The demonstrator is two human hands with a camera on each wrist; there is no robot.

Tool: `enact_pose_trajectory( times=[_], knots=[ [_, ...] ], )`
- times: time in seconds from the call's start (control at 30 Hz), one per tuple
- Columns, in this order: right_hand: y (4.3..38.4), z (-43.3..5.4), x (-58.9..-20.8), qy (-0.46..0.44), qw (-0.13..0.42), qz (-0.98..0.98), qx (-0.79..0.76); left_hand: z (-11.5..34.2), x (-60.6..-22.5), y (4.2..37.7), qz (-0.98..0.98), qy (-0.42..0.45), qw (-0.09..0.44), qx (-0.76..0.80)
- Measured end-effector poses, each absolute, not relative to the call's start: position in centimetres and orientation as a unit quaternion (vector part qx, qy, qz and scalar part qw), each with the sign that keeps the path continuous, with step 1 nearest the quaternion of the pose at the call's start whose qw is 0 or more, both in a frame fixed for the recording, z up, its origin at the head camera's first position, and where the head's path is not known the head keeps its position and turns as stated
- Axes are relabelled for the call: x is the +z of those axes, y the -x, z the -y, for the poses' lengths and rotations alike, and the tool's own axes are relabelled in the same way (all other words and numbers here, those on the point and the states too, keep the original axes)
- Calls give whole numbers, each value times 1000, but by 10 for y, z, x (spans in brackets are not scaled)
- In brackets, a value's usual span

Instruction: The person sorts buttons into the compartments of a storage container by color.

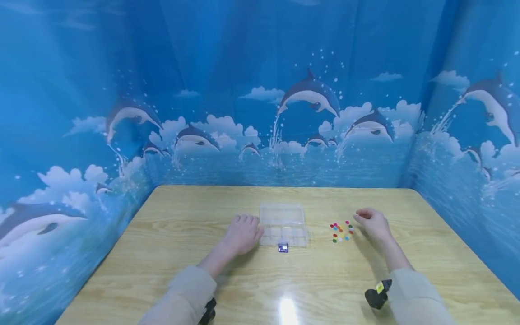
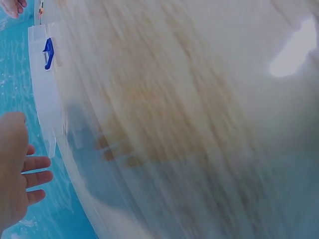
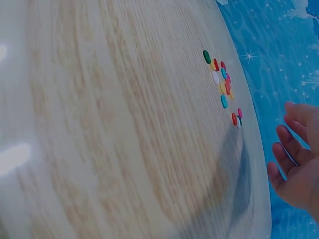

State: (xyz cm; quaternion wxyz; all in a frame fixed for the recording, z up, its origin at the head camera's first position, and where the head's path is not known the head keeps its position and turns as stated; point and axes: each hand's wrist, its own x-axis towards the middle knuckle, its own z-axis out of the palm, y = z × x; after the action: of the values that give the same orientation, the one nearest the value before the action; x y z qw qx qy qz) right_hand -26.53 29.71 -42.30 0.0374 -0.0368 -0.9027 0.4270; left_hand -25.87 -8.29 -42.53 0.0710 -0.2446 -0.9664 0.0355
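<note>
In the head view, a clear plastic box (image 1: 276,234) lies on the wooden bench (image 1: 317,280), a little below the centre of the frame. Its clear lid (image 1: 282,214) is turned back toward the far side, and the near part shows thin dividing walls. A small blue clasp (image 1: 283,248) with a whitish patch is at the near edge of this box.

The left hand (image 1: 243,234) is just beside the left side of the box. Its fingers are extended and somewhat spread in the left wrist view, and its grip holds nothing that I can see; whether a fingertip touches the box, I cannot tell.

To the right of the box, and apart from it, there is a loose group of small coloured discs (image 1: 340,230): red, pink, orange, yellow, green, light blue and white. They lie directly on the bench. The right hand (image 1: 373,224) is near the right side of this group. Its fingers are loosely bent, with gaps between them, and no disc is seen in its grip.

Both arms wear pale sleeves (image 1: 420,293). Behind the bench, a blue curtain (image 1: 227,58) printed with dolphins and clouds fills the upper part of the frame.
</note>
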Motion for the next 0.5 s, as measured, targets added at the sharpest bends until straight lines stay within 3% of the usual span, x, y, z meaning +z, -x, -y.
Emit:
enact_pose_trajectory(
  times=[0.5],
  knots=[
    [275, -296, -437, 64, 11, 896, 439, 81, -440, 258, 962, 258, 80, 48]
  ],
)
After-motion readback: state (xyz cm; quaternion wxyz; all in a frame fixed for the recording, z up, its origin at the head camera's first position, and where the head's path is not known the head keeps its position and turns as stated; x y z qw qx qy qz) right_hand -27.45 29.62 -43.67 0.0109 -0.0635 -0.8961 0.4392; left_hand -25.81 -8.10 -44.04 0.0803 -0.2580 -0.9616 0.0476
